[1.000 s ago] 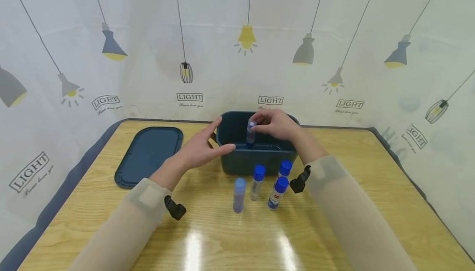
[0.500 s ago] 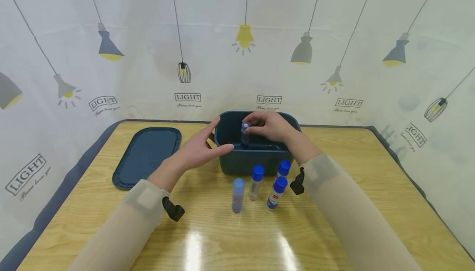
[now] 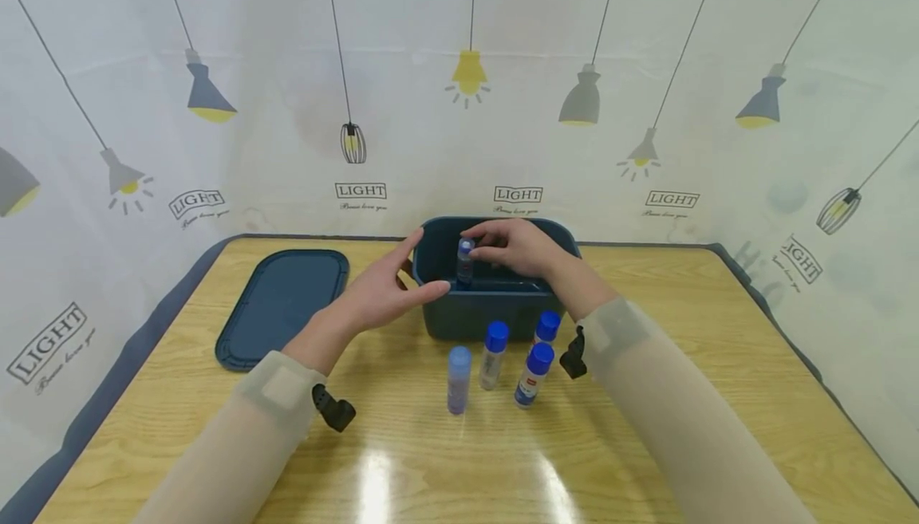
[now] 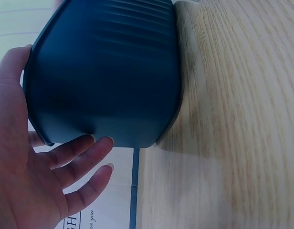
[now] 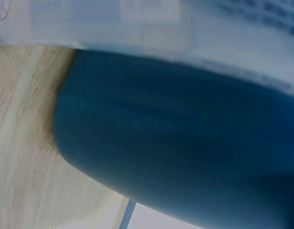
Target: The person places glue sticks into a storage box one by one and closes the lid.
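Observation:
My right hand reaches into the dark blue plastic bin and pinches a glue stick by its cap between thumb and fingers. The glue stick is upright near the bin's left end; its base is hidden by the front wall. My left hand touches the bin's left end, thumb along the front rim and fingers spread against the end wall, as the left wrist view shows the bin from its end. In front of the bin stand several glue sticks: one light-blue-capped, others dark-blue-capped.
A flat dark blue lid lies on the wooden table to the left of the bin. A lamp-patterned cloth hangs behind the table. A blurred label on a glue stick fills the top of the right wrist view.
My right hand has moved left inside the bin with the glue stick, bringing it slightly lower and nearer the left end. The left hand stays at the bin's end.

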The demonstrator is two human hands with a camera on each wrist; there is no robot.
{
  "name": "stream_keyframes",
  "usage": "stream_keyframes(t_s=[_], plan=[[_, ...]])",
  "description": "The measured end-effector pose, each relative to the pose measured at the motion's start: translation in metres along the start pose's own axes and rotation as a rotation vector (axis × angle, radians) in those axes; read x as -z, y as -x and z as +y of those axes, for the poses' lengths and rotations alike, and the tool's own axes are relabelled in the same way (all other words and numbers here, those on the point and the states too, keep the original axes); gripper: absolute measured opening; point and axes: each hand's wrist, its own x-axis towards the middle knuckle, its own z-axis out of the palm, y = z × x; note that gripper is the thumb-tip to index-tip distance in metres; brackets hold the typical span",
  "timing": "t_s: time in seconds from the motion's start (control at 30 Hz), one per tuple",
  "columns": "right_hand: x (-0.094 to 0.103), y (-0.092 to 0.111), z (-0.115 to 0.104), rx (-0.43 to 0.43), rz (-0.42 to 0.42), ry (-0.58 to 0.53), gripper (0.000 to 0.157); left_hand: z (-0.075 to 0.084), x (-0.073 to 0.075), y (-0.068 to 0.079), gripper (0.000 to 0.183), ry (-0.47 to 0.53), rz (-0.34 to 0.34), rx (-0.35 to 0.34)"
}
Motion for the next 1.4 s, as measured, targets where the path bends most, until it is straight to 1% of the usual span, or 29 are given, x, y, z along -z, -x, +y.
stream_keyframes(t_s=[0.23,0.4,0.5,0.67,0.73,0.8,0.9,1.07,1.2,1.4], plan=[[0.0,0.0,0.002,0.009,0.017,-0.006,0.043,-0.002,-0.001,-0.001,0.108,0.007,0.006,-0.009],[0.003,0.0,0.004,0.021,0.054,0.006,0.045,-0.004,-0.002,-0.002,0.107,0.008,0.01,-0.017],[0.007,0.001,0.004,0.03,0.117,0.004,0.044,-0.004,-0.002,-0.002,0.108,0.004,0.014,-0.014],[0.017,0.007,0.0,0.055,0.269,-0.019,0.041,-0.003,-0.003,-0.001,0.109,-0.003,0.017,-0.009],[0.02,0.012,-0.002,0.057,0.308,-0.033,0.04,-0.003,-0.003,-0.001,0.109,-0.002,0.016,-0.007],[0.023,0.019,-0.004,0.06,0.329,-0.047,0.039,-0.003,-0.003,0.0,0.109,-0.001,0.016,-0.004],[0.028,0.034,-0.007,0.069,0.351,-0.072,0.038,-0.003,-0.002,0.0,0.109,0.0,0.016,-0.003],[0.033,0.069,-0.014,0.089,0.376,-0.133,0.036,-0.002,-0.002,0.001,0.108,0.004,0.015,-0.003],[0.034,0.099,-0.019,0.09,0.359,-0.171,0.033,-0.002,-0.002,0.002,0.107,0.007,0.009,0.001],[0.032,0.144,-0.022,0.097,0.311,-0.149,0.026,-0.001,-0.002,0.002,0.108,0.006,0.003,0.009]])
